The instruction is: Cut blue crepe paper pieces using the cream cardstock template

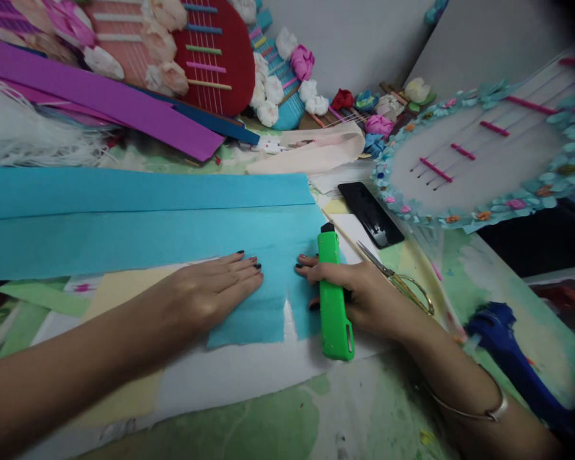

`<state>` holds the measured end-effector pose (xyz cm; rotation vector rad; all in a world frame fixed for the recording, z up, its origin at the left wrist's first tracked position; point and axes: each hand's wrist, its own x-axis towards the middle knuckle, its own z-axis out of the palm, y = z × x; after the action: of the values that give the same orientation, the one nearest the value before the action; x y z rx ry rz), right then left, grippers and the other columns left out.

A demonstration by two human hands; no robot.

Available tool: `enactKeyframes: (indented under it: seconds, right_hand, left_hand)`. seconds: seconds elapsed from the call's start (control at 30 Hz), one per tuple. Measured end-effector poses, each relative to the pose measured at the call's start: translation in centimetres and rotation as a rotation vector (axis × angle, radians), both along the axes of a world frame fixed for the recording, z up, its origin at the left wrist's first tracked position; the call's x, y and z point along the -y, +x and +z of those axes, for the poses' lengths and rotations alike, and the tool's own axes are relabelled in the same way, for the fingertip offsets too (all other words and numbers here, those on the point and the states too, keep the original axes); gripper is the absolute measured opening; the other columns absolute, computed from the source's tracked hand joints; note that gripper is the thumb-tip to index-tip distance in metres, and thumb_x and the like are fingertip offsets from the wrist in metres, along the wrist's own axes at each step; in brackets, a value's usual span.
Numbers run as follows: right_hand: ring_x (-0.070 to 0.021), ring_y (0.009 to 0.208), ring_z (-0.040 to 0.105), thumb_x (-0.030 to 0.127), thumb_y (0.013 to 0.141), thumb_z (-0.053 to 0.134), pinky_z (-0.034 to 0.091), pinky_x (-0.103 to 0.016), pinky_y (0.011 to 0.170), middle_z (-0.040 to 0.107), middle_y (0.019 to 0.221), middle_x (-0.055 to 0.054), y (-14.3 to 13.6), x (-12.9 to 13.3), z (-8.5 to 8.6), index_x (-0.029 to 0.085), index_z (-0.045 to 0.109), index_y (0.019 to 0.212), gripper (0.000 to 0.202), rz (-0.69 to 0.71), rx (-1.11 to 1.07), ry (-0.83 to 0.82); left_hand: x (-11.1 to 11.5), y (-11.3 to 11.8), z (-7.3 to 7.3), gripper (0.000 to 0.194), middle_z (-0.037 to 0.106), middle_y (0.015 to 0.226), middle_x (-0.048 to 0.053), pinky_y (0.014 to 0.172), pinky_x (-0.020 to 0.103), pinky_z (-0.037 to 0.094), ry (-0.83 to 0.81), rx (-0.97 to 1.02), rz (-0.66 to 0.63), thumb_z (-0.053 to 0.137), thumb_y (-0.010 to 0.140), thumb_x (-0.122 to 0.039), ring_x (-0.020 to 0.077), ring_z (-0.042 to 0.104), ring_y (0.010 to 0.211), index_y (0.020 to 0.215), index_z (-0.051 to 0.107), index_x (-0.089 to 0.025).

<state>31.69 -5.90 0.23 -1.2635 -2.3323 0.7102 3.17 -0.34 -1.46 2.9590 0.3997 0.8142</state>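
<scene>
My left hand (215, 287) lies flat on a piece of turquoise crepe paper (263, 236), its fingers stretched out to the right. A bright green utility knife (333, 306) sits in my right hand (364, 294), its black tip pointing away from me; no blade shows clearly. The fingertips of that hand rest on the right part of the crepe paper. Between the hands, the near edge of the paper has a narrow slit with white sheet (230, 370) showing through. A folded turquoise strip (138, 191) runs along the far side.
Gold-handled scissors (397, 278) and a black phone (371, 214) lie right of my right hand. A blue glue gun (508, 358) is at the right. Purple strips (96, 96), a red stringed craft piece (215, 57) and a flower-trimmed white one (474, 153) stand behind.
</scene>
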Motion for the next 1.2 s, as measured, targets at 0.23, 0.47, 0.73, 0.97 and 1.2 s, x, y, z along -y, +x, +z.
enactKeyframes:
  seconds: [0.23, 0.47, 0.73, 0.97, 1.2]
  right_hand:
    - [-0.0229, 0.126, 0.056, 0.023, 0.087, 0.065, 0.050, -0.040, 0.103, 0.065, 0.130, -0.006, 0.0, 0.2, 0.1, 0.026, 0.062, 0.110, 0.024, 0.008, -0.021, 0.006]
    - [-0.0223, 0.133, 0.050, 0.023, 0.086, 0.065, 0.047, -0.038, 0.106, 0.059, 0.137, -0.010, -0.4, 0.4, 0.3, 0.025, 0.056, 0.109, 0.025, -0.029, -0.029, 0.065]
    - [-0.0231, 0.135, 0.048, 0.009, 0.080, 0.061, 0.047, -0.040, 0.105, 0.052, 0.144, -0.008, -0.1, -0.1, 0.2, 0.027, 0.052, 0.117, 0.042, -0.031, 0.113, -0.035]
    - [-0.0246, 0.131, 0.051, 0.010, 0.080, 0.063, 0.048, -0.039, 0.102, 0.052, 0.144, -0.009, 0.2, -0.2, 0.0, 0.027, 0.052, 0.123, 0.048, -0.041, 0.111, -0.047]
    - [-0.0233, 0.133, 0.049, 0.008, 0.080, 0.061, 0.046, -0.037, 0.104, 0.055, 0.141, -0.009, 0.4, -0.2, 0.1, 0.026, 0.053, 0.120, 0.045, -0.032, 0.089, -0.055]
  left_hand:
    - [-0.5, -0.4, -1.7, 0.054, 0.065, 0.128, 0.011, 0.108, 0.038, 0.047, 0.034, 0.054, -0.018, 0.036, 0.097, -0.006, 0.0197, 0.062, 0.118, 0.149, 0.037, -0.021]
    - [-0.6, 0.1, -1.7, 0.045, 0.066, 0.125, 0.014, 0.109, 0.041, 0.046, 0.065, 0.072, 0.000, 0.040, 0.094, -0.002, 0.0197, 0.060, 0.121, 0.136, 0.051, -0.014]
    - [-0.6, -0.2, -1.4, 0.038, 0.068, 0.123, 0.011, 0.106, 0.036, 0.049, 0.046, 0.037, 0.009, 0.041, 0.094, -0.003, 0.0180, 0.063, 0.116, 0.125, 0.058, -0.016]
    - [-0.4, -0.4, -1.3, 0.042, 0.069, 0.122, 0.010, 0.109, 0.033, 0.045, 0.012, 0.043, 0.029, 0.041, 0.087, -0.001, 0.0170, 0.064, 0.116, 0.122, 0.060, -0.017]
    - [-0.3, -0.4, -1.0, 0.040, 0.070, 0.118, 0.011, 0.107, 0.033, 0.048, 0.014, 0.044, 0.059, 0.040, 0.088, -0.001, 0.0180, 0.066, 0.112, 0.119, 0.058, -0.018]
